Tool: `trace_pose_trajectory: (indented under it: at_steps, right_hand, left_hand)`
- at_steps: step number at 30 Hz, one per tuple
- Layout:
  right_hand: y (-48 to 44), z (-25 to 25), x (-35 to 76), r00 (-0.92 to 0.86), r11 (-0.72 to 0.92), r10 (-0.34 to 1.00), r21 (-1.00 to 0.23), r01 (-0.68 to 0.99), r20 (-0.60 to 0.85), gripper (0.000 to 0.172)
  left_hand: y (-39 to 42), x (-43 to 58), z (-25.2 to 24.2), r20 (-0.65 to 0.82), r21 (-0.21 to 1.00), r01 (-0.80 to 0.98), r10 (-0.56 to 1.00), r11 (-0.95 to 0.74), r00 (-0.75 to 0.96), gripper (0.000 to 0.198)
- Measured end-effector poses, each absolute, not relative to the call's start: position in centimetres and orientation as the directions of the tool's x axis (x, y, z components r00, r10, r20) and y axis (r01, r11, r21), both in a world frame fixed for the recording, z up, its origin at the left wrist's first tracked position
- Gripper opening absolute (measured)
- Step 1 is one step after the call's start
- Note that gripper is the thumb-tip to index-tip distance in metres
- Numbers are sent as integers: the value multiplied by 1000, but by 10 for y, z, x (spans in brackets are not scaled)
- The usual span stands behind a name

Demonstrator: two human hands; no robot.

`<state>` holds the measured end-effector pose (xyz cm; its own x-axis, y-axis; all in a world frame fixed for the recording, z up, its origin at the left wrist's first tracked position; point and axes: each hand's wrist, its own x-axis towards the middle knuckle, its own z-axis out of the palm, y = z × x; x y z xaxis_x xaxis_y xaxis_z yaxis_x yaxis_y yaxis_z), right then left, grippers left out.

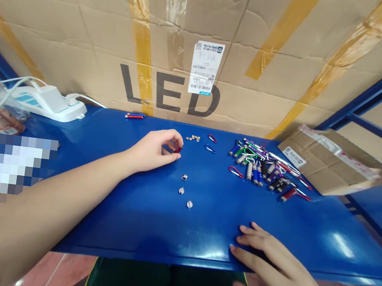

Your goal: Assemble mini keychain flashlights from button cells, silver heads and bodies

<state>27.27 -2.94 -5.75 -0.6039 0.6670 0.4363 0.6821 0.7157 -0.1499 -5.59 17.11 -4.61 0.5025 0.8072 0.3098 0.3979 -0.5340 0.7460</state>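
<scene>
My left hand [157,150] is closed around a small red tube [178,150], mostly hidden by the fingers, over the middle of the blue table. Just right of it lie several button cells [193,137], a red carabiner [212,138] and a blue carabiner [210,148]. Nearer to me, in a loose line, are a small silver metal piece [184,177] and two round silver caps [181,191]. My right hand [273,264] is at the front edge of the table with its fingers spread, holding nothing.
Mini flashlights with carabiners [261,168] lie piled at the right, beside an open cardboard box [334,163]. A red and a blue tube [135,116] rest at the back. A white power strip [49,102] sits at left. A large carton [175,43] stands behind.
</scene>
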Motion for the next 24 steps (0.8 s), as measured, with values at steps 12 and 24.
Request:
trace_pose_trajectory:
  at_steps: [12, 24]
  right_hand:
    - [-35, -72, 286, -548, 749, 650, -327, 576, 526, 30]
    - [90, 8, 210, -613, 808, 589, -370, 459, 526, 11]
  left_hand:
    - [167, -52, -44, 338, 763, 343, 790, -548, 511, 25]
    - [163, -51, -41, 395, 769, 241, 736, -592, 550, 21]
